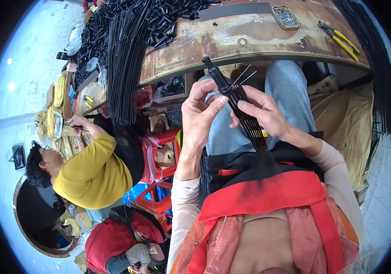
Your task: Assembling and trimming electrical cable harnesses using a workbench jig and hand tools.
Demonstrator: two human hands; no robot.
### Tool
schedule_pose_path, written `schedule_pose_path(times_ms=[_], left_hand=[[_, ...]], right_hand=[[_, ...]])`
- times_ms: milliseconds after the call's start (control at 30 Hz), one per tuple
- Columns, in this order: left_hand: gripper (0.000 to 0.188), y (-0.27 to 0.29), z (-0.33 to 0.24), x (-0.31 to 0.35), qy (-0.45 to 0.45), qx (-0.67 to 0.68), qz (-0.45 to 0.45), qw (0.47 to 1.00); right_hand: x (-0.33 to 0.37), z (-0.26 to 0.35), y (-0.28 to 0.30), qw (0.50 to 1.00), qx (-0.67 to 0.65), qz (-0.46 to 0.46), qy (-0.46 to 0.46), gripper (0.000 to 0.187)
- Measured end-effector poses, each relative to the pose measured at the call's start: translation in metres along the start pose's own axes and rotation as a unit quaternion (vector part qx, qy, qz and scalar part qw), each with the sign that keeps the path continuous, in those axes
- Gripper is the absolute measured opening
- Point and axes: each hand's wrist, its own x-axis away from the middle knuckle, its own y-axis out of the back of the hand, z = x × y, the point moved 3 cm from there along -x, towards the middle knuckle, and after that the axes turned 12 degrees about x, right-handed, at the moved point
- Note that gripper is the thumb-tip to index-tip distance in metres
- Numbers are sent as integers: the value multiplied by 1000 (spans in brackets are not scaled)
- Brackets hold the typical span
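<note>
In front of my lap is a black umbrella frame (pixel 223 83), its tube-shaped end tilted up toward the table. Thin dark ribs (pixel 249 122) fan down from its collar toward my apron, where their lower ends blur. My left hand (pixel 200 114) is closed on the collar, thumb and fingers pinching it. My right hand (pixel 268 114) is closed round the ribs just below, thumb on top. Two pale, bare wire ends (pixel 244 76) stick out beside the collar, between my hands.
The worn wooden table (pixel 241 41) holds a tin of small metal pieces (pixel 285 17), yellow-handled pliers (pixel 339 40) and a heap of black tubes (pixel 163 32). Bundles of black rods (pixel 124 64) hang over its edge. A co-worker in yellow (pixel 92 171) and another in red (pixel 118 242) sit left, near red stools (pixel 161 155).
</note>
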Motion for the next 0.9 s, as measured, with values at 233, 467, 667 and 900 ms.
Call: schedule_pose_path(times_ms=[233, 467, 667, 900], left_hand=[[30, 2, -12, 5, 106, 117, 5, 987], [31, -7, -8, -4, 110, 137, -21, 984], [35, 6, 0, -13, 137, 157, -2, 978], [37, 13, 0, -20, 154, 173, 22, 972]], right_hand=[[-4, -1, -7, 996, 20, -74, 53, 25], [-20, -6, 10, 999, 31, -18, 32, 14], [-30, -16, 16, 998, -59, 16, 15, 14], [-39, -26, 19, 987, -154, 37, -8, 13]])
